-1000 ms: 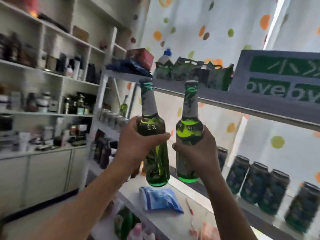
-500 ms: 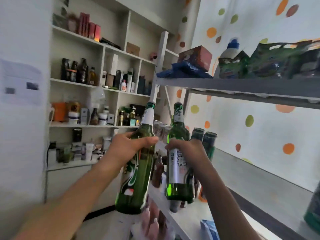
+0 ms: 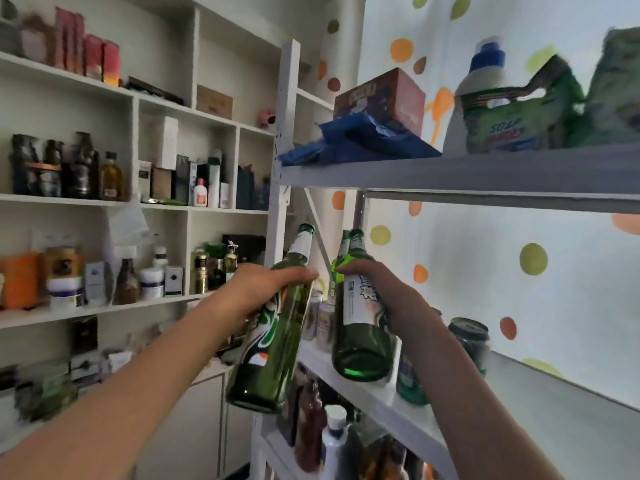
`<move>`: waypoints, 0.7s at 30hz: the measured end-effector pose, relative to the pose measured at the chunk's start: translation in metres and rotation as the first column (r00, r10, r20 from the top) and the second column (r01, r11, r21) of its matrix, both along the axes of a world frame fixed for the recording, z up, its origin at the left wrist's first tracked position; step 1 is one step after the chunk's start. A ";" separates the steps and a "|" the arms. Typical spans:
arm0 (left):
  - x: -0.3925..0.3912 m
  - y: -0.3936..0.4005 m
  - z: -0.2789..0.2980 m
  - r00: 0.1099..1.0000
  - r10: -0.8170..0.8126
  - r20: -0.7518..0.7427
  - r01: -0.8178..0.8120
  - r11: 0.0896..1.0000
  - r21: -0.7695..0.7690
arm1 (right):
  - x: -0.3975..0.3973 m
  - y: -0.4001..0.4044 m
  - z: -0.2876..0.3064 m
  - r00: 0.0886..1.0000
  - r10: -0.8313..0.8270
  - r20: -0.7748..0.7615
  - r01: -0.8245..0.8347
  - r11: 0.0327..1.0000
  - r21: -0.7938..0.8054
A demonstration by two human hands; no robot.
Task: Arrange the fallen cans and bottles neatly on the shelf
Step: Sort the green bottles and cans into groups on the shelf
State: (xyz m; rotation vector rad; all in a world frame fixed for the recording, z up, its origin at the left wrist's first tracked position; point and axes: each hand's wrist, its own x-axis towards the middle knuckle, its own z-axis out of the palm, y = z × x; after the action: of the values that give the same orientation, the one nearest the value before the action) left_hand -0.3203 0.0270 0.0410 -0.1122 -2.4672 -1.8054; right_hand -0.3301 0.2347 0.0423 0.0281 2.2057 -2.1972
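My left hand (image 3: 265, 289) grips a green glass bottle (image 3: 273, 344) by its shoulder; the bottle tilts, its base hanging in front of the shelf's edge. In my right hand (image 3: 384, 292) is a second green bottle (image 3: 358, 341) with a white label, held just above the grey middle shelf (image 3: 540, 417) near its left end. Behind the bottles stand silver cans (image 3: 320, 320). A dark can (image 3: 471, 341) and a green can (image 3: 410, 386) stand upright on the shelf beside my right forearm.
The upper shelf (image 3: 485, 171) carries a blue cloth (image 3: 349, 143), a box (image 3: 381, 98) and green bags (image 3: 540, 112). Below the middle shelf stand dark bottles (image 3: 311, 427). A white wall unit (image 3: 135, 202) full of jars and boxes fills the left.
The view has swung left along the shelf. Both hands have carried their bottles toward the shelf's left end, and the left bottle now tilts more.
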 end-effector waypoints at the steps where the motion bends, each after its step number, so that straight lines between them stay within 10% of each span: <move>1: -0.019 0.002 0.003 1.000 -0.024 0.010 0.024 1.000 -0.008 | -0.015 0.002 0.005 1.000 -0.009 -0.023 0.009 1.000 0.005; 12: -0.196 0.039 0.038 0.891 -0.421 0.168 0.404 0.906 0.129 | -0.135 0.028 0.037 0.948 -0.308 0.074 0.305 0.951 0.046; 21: -0.279 0.094 0.048 0.882 -0.470 0.022 0.452 0.859 0.241 | -0.188 0.074 0.032 0.672 -0.740 -0.040 0.740 0.670 0.058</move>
State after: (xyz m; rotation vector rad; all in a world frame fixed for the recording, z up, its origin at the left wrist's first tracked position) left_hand -0.5993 0.1205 0.0888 -0.6852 -2.4045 -2.3057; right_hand -0.5186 0.3087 0.0743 1.1218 2.5767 -2.4143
